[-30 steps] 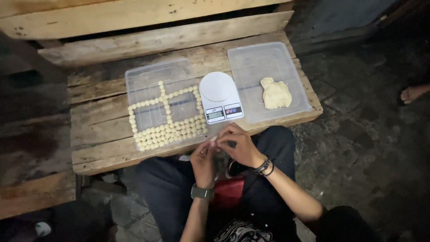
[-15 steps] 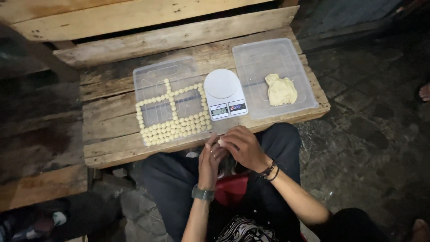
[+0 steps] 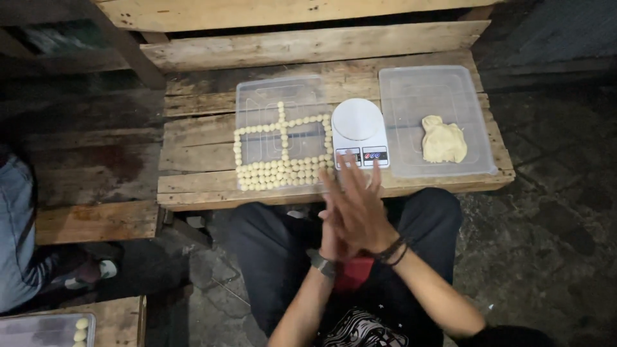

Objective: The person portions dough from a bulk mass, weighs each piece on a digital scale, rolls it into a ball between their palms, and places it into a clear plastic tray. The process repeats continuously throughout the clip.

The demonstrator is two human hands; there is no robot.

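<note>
Right hand [image 3: 360,205] lies flat over left hand [image 3: 331,234], palms pressed, contents unseen, just before the worktop [image 3: 193,186]; risk: rolling beyond its edge could drop dough, missing the tray [image 3: 257,96] of dough balls [image 3: 283,172]

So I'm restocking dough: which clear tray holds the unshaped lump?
The right tray, beside the scale; it holds one lump, the left tray rows of small balls.

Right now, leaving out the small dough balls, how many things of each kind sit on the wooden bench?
Clear plastic trays: 2
White kitchen scale: 1
Dough lump: 1
Total: 4
</note>
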